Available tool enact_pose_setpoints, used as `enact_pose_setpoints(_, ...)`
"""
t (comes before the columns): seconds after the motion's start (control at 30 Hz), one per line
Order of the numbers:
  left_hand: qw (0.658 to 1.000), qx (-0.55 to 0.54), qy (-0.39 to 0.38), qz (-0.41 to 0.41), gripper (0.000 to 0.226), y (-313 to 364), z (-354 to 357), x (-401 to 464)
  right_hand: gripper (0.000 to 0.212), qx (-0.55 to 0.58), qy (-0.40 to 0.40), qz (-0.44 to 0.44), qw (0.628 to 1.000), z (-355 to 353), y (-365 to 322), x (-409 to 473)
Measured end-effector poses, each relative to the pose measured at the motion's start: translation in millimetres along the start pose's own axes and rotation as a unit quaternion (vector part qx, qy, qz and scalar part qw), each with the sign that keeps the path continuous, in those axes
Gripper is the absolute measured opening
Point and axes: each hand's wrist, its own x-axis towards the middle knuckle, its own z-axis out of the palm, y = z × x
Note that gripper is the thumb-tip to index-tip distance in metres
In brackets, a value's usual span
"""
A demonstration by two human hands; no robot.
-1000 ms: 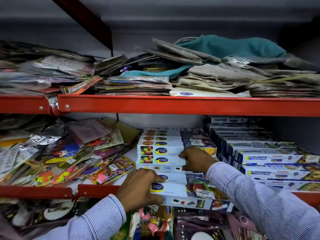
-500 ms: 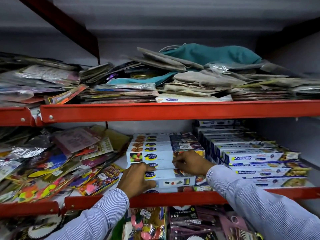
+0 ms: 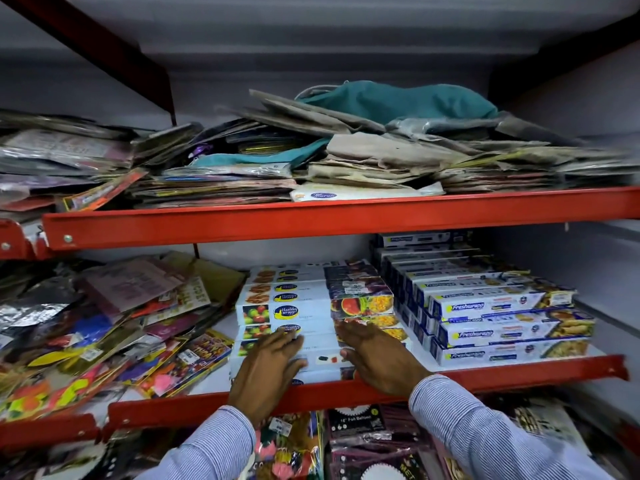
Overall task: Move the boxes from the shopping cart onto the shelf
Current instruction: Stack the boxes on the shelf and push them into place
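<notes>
Both hands point(image 3: 266, 367) apparently flat on boxes point(image 3: 294, 320).

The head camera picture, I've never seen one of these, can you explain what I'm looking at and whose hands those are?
The picture comes from a camera worn on a person's head, looking forward and down, so the hands are the wearer's own. There is no machine. The left hand and right hand lie flat, fingers spread, against the front of a stack of cling film boxes on the middle shelf. Neither hand grips anything. Right of that stack sit blue foil boxes; to the left, a heap of colourful packets. The shopping cart is out of view.
</notes>
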Motion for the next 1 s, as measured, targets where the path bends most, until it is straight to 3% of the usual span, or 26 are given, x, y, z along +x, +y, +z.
enact_pose_setpoints(0.23, 1.000, -0.008, -0.011, 0.000, 0.050, 2.4, 3.0, 3.3, 0.051, 0.009, 0.008, -0.014, 1.000, -4.0, 0.9, 1.5)
enact_pose_setpoints(0.33, 1.000, 0.008, -0.015, 0.007, 0.070, 1.3, 4.6, 1.6, 0.051, 0.010, 0.007, -0.012, 1.000, -2.2, 0.6, 1.2)
enact_pose_setpoints(0.5, 0.998, 0.065, -0.018, 0.019, 0.050, 0.5, 7.0, 1.0, 0.054, -0.011, 0.022, -0.015, 1.000, 6.9, 0.3, -0.5)
enact_pose_setpoints(0.63, 0.991, 0.118, -0.057, 0.005, 0.072, -1.0, 8.9, -4.8, 0.055, -0.030, 0.025, 0.006, 0.999, 11.8, -4.3, -3.9)
enact_pose_setpoints(0.7, 0.987, 0.149, -0.052, -0.008, 0.062, 3.3, 4.0, -8.5, 0.060, -0.050, 0.022, 0.028, 0.998, 9.7, -11.1, -7.3)
enact_pose_setpoints(0.87, 0.988, 0.152, -0.005, 0.004, 0.073, 27.8, -14.4, -52.0, 0.065, -0.049, 0.082, 0.065, 0.993, 8.8, -41.9, -29.6)
enact_pose_setpoints(1.0, 0.989, 0.141, -0.034, 0.012, 0.078, 39.1, -14.5, -105.5, 0.069, -0.036, 0.087, 0.078, 0.993, 24.2, -70.0, -63.9)
